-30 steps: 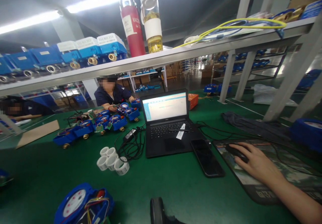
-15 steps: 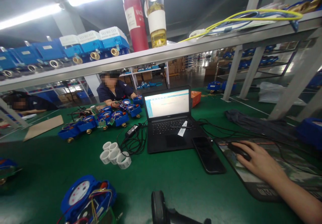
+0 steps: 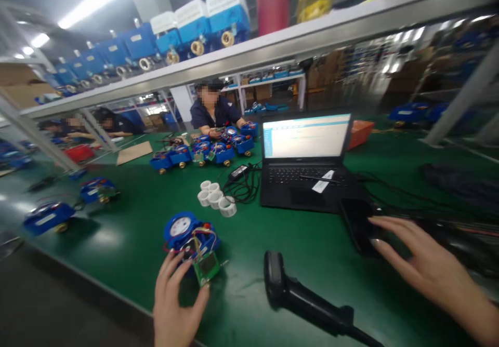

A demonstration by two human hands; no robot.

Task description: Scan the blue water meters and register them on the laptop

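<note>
In the head view, my left hand (image 3: 177, 300) reaches up to a blue meter unit (image 3: 181, 227) with coloured wires and a loose green circuit board (image 3: 206, 268). Its fingers and thumb are spread around the near side of the board and seem to touch the unit's edge. On the other side, my right hand (image 3: 424, 258) hovers with stretched fingers at the right edge of a black phone (image 3: 356, 222), nothing visible in it. Between the two hands a black handheld barcode scanner (image 3: 307, 300) lies on the green table, its cable running off the bottom.
An open laptop (image 3: 307, 181) stands behind the scanner, with white rolls (image 3: 214, 199) and a power adapter (image 3: 238, 173) to its left. More blue units (image 3: 49, 217) sit at the left. A shelf (image 3: 234, 58) crosses overhead, and a co-worker (image 3: 216, 110) sits opposite.
My right hand has left the mouse and moved left towards the phone. My left hand has come into view at the blue meter unit. The view has turned left and down.
</note>
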